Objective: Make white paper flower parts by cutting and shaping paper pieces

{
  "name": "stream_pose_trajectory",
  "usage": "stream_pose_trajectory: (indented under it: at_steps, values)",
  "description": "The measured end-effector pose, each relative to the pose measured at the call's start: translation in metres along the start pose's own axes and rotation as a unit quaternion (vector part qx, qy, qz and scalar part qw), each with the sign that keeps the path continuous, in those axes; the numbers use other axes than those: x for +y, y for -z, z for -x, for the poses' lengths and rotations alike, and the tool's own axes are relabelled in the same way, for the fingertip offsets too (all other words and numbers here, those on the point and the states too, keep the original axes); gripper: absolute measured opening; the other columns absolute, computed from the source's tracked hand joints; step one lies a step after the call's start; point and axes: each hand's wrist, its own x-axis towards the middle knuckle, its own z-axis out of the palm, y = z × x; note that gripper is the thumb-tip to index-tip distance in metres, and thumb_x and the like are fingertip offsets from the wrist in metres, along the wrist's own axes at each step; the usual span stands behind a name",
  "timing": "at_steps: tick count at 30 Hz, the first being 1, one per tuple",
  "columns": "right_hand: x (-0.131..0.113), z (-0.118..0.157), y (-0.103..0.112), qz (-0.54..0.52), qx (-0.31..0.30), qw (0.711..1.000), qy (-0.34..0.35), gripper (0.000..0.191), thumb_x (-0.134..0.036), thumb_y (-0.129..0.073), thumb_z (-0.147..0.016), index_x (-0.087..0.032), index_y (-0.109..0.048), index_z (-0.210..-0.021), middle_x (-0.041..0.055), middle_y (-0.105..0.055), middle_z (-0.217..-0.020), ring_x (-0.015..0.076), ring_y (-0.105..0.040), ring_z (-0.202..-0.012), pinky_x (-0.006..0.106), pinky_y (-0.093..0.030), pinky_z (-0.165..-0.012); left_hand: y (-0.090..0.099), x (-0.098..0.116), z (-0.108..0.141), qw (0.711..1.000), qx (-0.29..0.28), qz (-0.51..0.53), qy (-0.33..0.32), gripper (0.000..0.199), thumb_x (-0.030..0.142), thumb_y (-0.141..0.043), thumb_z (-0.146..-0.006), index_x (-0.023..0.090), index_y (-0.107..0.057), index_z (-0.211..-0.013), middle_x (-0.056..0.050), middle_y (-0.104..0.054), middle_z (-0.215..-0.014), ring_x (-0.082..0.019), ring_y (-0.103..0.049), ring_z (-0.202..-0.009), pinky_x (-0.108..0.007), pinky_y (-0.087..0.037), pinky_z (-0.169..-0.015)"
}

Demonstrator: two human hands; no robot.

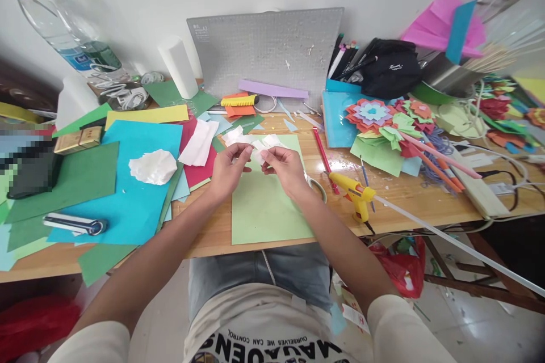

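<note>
My left hand (232, 167) and my right hand (286, 169) meet above a light green sheet of paper (272, 212), fingers pinched. Between their fingertips is a small piece of white tissue (258, 154), partly covered by the fingers. More white tissue shows just behind the hands. To the left, a folded white tissue (199, 143) lies over red paper, and a crumpled white tissue (153, 167) rests on a blue sheet (128, 210). Beside my right wrist are scissors (318, 188), their blades hidden.
A yellow glue gun (354, 195) with a long glue stick lies right of the green sheet, near a red pen-like stick (325, 159). Paper flowers (371, 116) sit further right. A stapler (75, 223) lies left; a grey cutting mat (268, 51) leans against the wall.
</note>
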Motion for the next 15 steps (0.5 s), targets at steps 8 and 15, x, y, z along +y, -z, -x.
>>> stream_pose_trajectory:
  at_steps: [8, 15]
  values:
    - [-0.0026, 0.0012, 0.0010, 0.017, -0.006, 1.000, 0.008, 0.041, -0.059, -0.077, -0.070, -0.020, -0.066, -0.069, -0.0010, -0.061, -0.063, 0.0109, -0.056, -0.059, 0.025, -0.049, -0.059, 0.0008, 0.0037, 0.0045, 0.994, -0.025, -0.079, -0.074, 0.036, 0.048, -0.070, -0.082, 0.018, -0.072, -0.101, -0.008, -0.070, -0.098, -0.018, -0.064, -0.087, -0.028, -0.057, -0.073]
    - [-0.0025, 0.0010, 0.0001, 0.011, -0.018, 1.000, 0.004, 0.039, -0.056, -0.081, -0.066, -0.020, -0.067, -0.069, -0.0017, -0.060, -0.061, 0.0110, -0.055, -0.057, 0.026, -0.048, -0.059, -0.0022, 0.0047, 0.0016, 0.992, -0.026, 0.100, 0.070, 0.030, 0.047, -0.073, -0.077, 0.016, -0.069, -0.078, -0.002, -0.063, -0.072, -0.013, -0.059, -0.068, -0.024, -0.053, -0.060]
